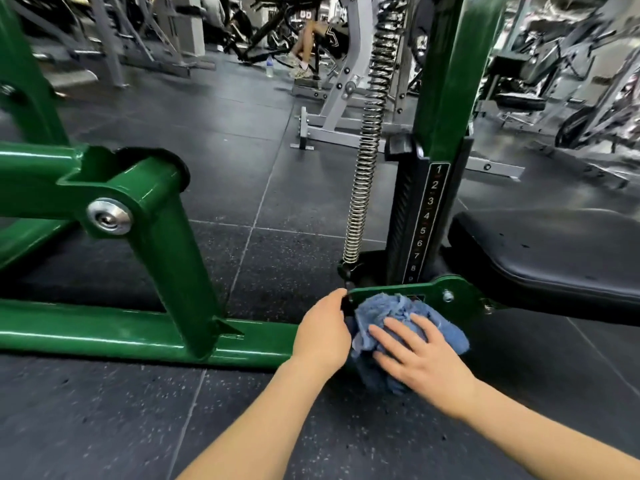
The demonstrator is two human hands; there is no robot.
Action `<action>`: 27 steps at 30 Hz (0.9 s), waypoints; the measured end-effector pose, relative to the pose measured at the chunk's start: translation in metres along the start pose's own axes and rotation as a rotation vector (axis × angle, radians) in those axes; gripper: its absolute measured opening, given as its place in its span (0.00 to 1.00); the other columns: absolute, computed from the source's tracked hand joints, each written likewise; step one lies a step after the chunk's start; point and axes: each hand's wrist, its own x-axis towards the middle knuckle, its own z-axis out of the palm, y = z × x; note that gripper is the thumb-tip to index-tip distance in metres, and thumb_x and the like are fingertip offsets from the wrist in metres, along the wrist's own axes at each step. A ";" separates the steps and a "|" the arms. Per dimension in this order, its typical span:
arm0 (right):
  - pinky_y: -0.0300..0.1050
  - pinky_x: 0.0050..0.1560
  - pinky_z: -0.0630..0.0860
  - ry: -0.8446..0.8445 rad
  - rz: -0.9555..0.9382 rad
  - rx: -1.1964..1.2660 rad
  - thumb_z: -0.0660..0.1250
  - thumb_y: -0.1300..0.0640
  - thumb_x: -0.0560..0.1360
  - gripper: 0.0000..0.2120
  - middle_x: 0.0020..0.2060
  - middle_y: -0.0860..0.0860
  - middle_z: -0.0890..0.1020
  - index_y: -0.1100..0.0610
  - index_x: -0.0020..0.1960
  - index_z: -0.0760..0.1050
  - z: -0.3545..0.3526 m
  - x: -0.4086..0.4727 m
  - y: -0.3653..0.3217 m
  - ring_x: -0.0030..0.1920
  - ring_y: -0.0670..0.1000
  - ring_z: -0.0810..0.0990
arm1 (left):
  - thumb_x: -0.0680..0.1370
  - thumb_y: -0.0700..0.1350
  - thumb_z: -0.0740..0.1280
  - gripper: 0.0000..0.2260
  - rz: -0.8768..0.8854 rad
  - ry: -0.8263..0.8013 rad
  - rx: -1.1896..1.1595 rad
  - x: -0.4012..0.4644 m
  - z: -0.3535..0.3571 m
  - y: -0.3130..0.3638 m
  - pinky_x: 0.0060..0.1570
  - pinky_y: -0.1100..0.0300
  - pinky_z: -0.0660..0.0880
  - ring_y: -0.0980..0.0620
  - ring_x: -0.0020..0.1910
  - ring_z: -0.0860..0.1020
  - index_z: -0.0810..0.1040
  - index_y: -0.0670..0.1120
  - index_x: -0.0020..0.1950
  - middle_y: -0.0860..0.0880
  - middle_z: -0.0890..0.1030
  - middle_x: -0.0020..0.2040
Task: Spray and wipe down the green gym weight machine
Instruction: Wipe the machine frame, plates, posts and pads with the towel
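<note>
My right hand (420,355) lies flat, fingers spread, pressing the blue cloth (391,315) against the green machine's bracket plate (446,289). My left hand (323,332) is just left of the cloth, fingers curled round the plate's edge by a black knob (346,271). Green base rail (121,336) runs off left of my left hand. Coil spring (367,157) and numbered post (427,223) stand just above both hands; black seat pad (554,254) up-right of my right hand. Dark rubber floor (138,427) underneath.
</note>
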 end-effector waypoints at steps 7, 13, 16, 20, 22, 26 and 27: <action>0.62 0.61 0.66 0.189 0.123 0.158 0.51 0.60 0.82 0.12 0.67 0.53 0.73 0.52 0.56 0.72 -0.033 0.024 0.016 0.62 0.60 0.71 | 0.80 0.43 0.59 0.19 0.029 -0.016 0.007 0.010 0.006 -0.002 0.60 0.54 0.71 0.46 0.62 0.75 0.69 0.52 0.71 0.48 0.75 0.64; 0.66 0.64 0.64 0.096 0.032 0.042 0.54 0.59 0.80 0.09 0.66 0.56 0.76 0.55 0.57 0.71 0.002 0.040 -0.011 0.65 0.60 0.75 | 0.80 0.37 0.58 0.16 0.026 0.057 -0.115 0.009 -0.001 -0.004 0.50 0.69 0.70 0.50 0.55 0.77 0.76 0.49 0.64 0.51 0.80 0.54; 0.63 0.65 0.62 0.020 -0.084 0.011 0.54 0.58 0.78 0.14 0.65 0.52 0.77 0.51 0.57 0.76 0.009 0.014 -0.007 0.65 0.57 0.74 | 0.82 0.39 0.55 0.18 0.050 0.063 0.053 0.009 0.000 -0.001 0.65 0.63 0.63 0.50 0.67 0.71 0.70 0.46 0.72 0.47 0.74 0.69; 0.61 0.61 0.66 0.184 0.249 0.132 0.56 0.59 0.76 0.11 0.65 0.51 0.78 0.53 0.57 0.71 -0.015 -0.003 0.012 0.64 0.58 0.70 | 0.81 0.40 0.57 0.22 0.220 0.112 0.170 0.008 0.015 0.022 0.72 0.61 0.58 0.52 0.73 0.62 0.64 0.48 0.75 0.51 0.63 0.75; 0.63 0.62 0.65 0.245 0.367 0.196 0.57 0.60 0.75 0.13 0.69 0.54 0.72 0.55 0.58 0.70 -0.024 -0.001 0.018 0.66 0.60 0.69 | 0.79 0.39 0.58 0.23 0.306 0.128 0.216 0.007 0.026 0.033 0.72 0.53 0.59 0.52 0.73 0.63 0.64 0.50 0.75 0.53 0.66 0.73; 0.67 0.64 0.63 0.192 0.441 0.156 0.46 0.60 0.83 0.16 0.71 0.60 0.68 0.58 0.64 0.69 -0.007 0.003 0.006 0.68 0.63 0.67 | 0.77 0.42 0.57 0.24 0.311 0.176 0.285 0.010 0.039 0.035 0.73 0.50 0.56 0.55 0.71 0.65 0.64 0.55 0.74 0.57 0.70 0.69; 0.67 0.64 0.64 0.159 0.434 0.135 0.46 0.60 0.84 0.16 0.70 0.60 0.70 0.57 0.62 0.70 0.000 -0.002 -0.001 0.67 0.63 0.67 | 0.77 0.42 0.57 0.24 0.344 0.186 0.307 0.011 0.038 0.033 0.73 0.51 0.56 0.54 0.70 0.66 0.65 0.53 0.74 0.56 0.71 0.68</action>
